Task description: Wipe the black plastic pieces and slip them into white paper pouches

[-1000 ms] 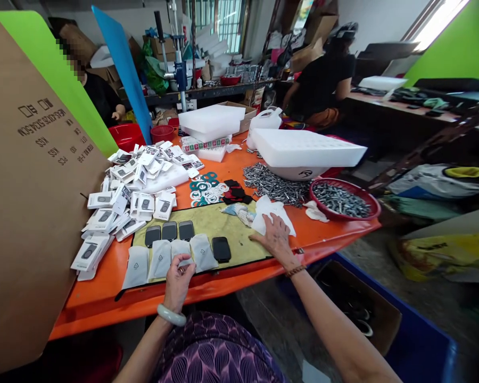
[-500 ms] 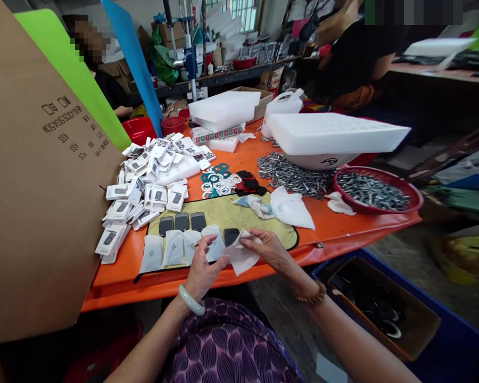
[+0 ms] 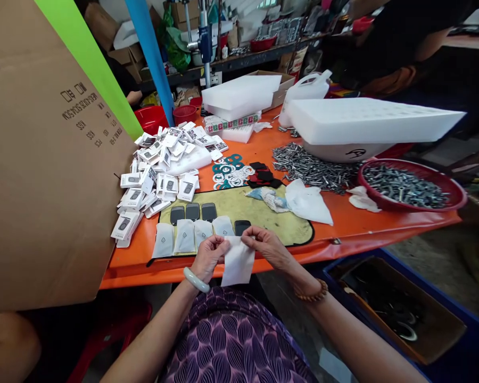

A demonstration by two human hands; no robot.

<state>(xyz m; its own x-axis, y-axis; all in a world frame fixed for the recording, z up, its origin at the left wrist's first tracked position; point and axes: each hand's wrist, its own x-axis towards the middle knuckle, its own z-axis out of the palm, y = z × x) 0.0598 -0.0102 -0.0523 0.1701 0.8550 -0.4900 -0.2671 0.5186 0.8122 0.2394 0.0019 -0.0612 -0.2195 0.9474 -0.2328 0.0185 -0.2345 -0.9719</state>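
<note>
A small white pouch (image 3: 238,262) hangs over the near edge of the orange table (image 3: 343,221), held at its top corners by both hands. My left hand (image 3: 208,256) pinches the left corner and my right hand (image 3: 265,245) pinches the right one. Just beyond them, on a yellow-green mat (image 3: 263,215), lie three white pouches (image 3: 184,235) in a row and several small black devices (image 3: 192,211), one of them (image 3: 241,225) beside my right hand. More loose white pouches (image 3: 308,202) lie on the mat's right end.
A heap of small white boxes (image 3: 159,170) fills the table's left. A big cardboard sheet (image 3: 43,159) stands at the left. Metal screws (image 3: 311,170) and a red bowl (image 3: 413,186) of them sit right, under white foam trays (image 3: 367,125). A blue bin (image 3: 407,314) is below. Another person sits behind.
My right hand left the pile of pouches at the mat's right end and brought one to my left hand; both now hold it hanging at the table's edge. The view has tilted down.
</note>
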